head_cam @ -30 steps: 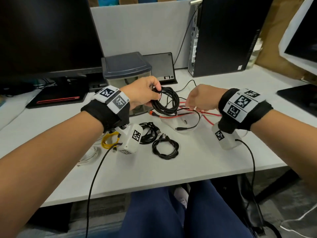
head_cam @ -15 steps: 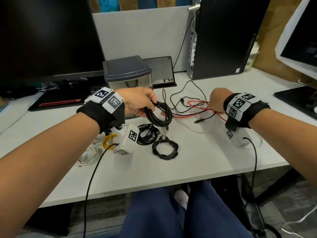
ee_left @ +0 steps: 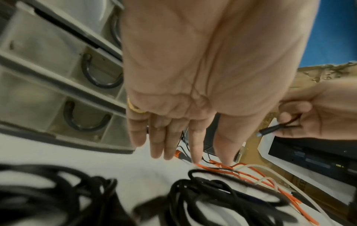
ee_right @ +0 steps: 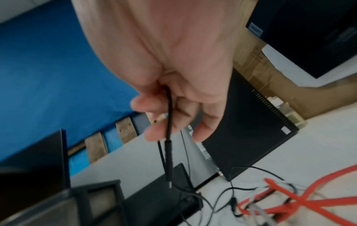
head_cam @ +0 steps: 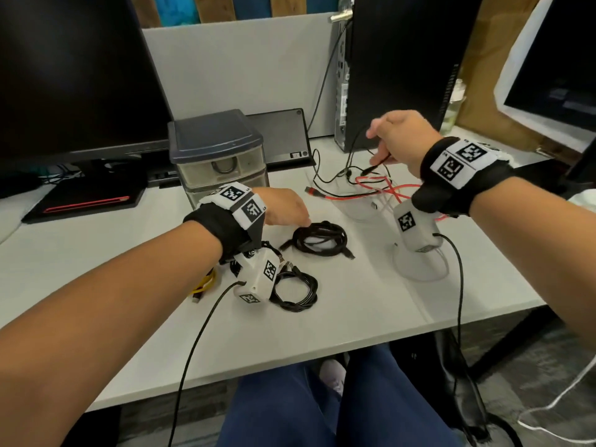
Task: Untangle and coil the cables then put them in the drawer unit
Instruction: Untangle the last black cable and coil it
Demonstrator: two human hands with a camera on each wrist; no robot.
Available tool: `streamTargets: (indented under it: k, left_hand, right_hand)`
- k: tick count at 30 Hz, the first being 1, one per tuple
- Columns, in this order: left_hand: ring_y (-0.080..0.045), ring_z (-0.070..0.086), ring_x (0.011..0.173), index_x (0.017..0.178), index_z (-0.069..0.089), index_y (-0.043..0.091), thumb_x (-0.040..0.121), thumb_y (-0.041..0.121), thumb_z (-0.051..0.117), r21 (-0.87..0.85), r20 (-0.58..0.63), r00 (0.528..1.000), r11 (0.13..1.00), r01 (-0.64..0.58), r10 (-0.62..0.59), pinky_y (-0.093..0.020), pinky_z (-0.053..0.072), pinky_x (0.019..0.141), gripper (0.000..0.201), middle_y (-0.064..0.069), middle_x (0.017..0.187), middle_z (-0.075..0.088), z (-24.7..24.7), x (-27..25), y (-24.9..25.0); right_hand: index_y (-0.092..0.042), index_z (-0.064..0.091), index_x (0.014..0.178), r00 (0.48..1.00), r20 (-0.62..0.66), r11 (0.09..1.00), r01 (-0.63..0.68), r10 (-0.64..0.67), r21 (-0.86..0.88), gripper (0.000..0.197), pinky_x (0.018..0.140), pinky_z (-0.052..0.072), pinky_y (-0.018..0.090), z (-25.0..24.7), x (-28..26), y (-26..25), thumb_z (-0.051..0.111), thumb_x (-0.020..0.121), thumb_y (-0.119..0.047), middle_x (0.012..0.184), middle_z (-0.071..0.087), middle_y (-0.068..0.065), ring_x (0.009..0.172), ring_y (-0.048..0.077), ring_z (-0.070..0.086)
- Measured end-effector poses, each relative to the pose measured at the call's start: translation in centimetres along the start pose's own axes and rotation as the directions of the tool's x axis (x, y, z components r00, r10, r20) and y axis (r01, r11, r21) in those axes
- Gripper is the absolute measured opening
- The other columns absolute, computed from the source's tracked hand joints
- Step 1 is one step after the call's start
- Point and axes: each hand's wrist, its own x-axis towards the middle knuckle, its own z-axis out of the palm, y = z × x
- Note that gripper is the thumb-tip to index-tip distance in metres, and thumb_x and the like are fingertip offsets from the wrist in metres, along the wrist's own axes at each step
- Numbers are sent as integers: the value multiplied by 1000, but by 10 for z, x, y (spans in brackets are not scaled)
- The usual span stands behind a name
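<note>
My left hand (head_cam: 290, 212) hovers flat with straight fingers (ee_left: 173, 145) and holds nothing. Just in front of it on the desk lies a coiled black cable (head_cam: 319, 238) (ee_left: 212, 198). My right hand (head_cam: 387, 140) is raised over the back of the desk and pinches a thin black cable (ee_right: 169, 122) near its plug (head_cam: 371, 171), which hangs below the fingers. Under that hand lies a tangle of red cable (head_cam: 380, 190) (ee_right: 309, 198), thin black cable and white cable. The grey drawer unit (head_cam: 219, 150) (ee_left: 58, 76) stands behind my left hand, its drawers shut.
A second black coil (head_cam: 296, 291) and a yellow cable (head_cam: 206, 282) lie near my left wrist. A PC tower (head_cam: 396, 69) stands at the back right, a monitor (head_cam: 74, 75) at the back left, and a flat dark device (head_cam: 280, 137) behind the drawer unit.
My left hand lowered the black coil onto the desk and let go of it. My right hand rose up and back, lifting the thin black cable's end out of the tangle.
</note>
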Motion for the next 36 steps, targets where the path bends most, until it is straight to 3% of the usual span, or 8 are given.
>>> streamTargets:
  k: [4, 8, 11, 16, 19, 24, 30, 36]
  left_hand:
    - [-21, 47, 124, 144, 34, 20, 93, 34, 56, 1, -195, 975, 994, -105, 103, -35, 38, 106, 57, -6, 146, 39, -15, 5, 2]
    - [-19, 56, 110, 140, 37, 25, 91, 35, 58, -166, -566, 767, 871, -463, 300, -35, 44, 98, 54, -6, 141, 38, -30, 8, 18]
    - [-7, 52, 76, 104, 62, 15, 94, 26, 54, -133, -652, 655, 792, -596, 383, -26, 43, 77, 16, -1, 97, 56, -33, 7, 30]
    - [-5, 55, 50, 91, 59, 10, 98, 18, 43, -172, -501, 800, 867, -467, 331, -13, 43, 49, 19, -8, 70, 58, -22, 14, 27]
    - [-13, 68, 68, 85, 51, 15, 100, 14, 39, -352, -274, 905, 842, -408, 324, -23, 58, 65, 19, -8, 96, 63, -13, 15, 26]
    - [-20, 59, 90, 98, 57, 16, 100, 24, 44, -7, -376, 815, 878, -479, 441, -24, 45, 73, 15, -9, 100, 62, -19, 13, 25]
    - [-12, 49, 108, 105, 62, 14, 95, 14, 52, 249, -629, 544, 807, -536, 555, -14, 29, 89, 15, -1, 119, 53, -53, 13, 37]
    - [-7, 49, 87, 118, 57, 15, 100, 17, 42, 110, -684, 613, 887, -448, 395, -14, 36, 78, 23, 4, 102, 53, -78, 20, 31]
  right_hand:
    - [-16, 61, 97, 982, 174, 933, 5, -72, 359, 21, 51, 38, 25, -1, -15, -22, 42, 99, -26, 50, 33, -5, 44, 11, 30]
    - [-15, 61, 107, 921, 323, 868, 30, -216, 496, 31, 50, 15, 28, -2, -27, -40, 36, 102, -34, 48, 28, -4, 42, 10, 19]
    - [-11, 61, 110, 901, 354, 778, -30, -251, 627, 35, 48, 13, 27, -5, -31, -47, 34, 103, -32, 49, 34, -4, 38, 7, 21]
    - [-5, 49, 126, 967, 134, 498, -8, -217, 867, 29, 51, 41, 19, -12, -24, -53, 40, 100, -16, 76, 57, -1, 56, 8, 51]
    - [-2, 44, 133, 999, -15, 383, 33, -51, 923, 35, 74, 57, 26, -8, -7, -45, 43, 98, -5, 104, 61, 8, 96, 22, 68]
    - [-10, 52, 132, 975, -203, 971, 131, -89, 201, 34, 83, 45, 20, 6, 6, -22, 43, 99, -9, 110, 55, 0, 99, 12, 56]
    - [-11, 58, 98, 975, 212, 996, 75, -65, -39, 23, 59, 44, 20, 16, -5, -9, 38, 102, -21, 66, 53, 4, 55, 15, 53]
    - [-11, 59, 77, 933, 343, 984, 53, -109, 169, 43, 52, 30, 23, 6, -20, -18, 40, 100, -41, 53, 27, -4, 47, 11, 25]
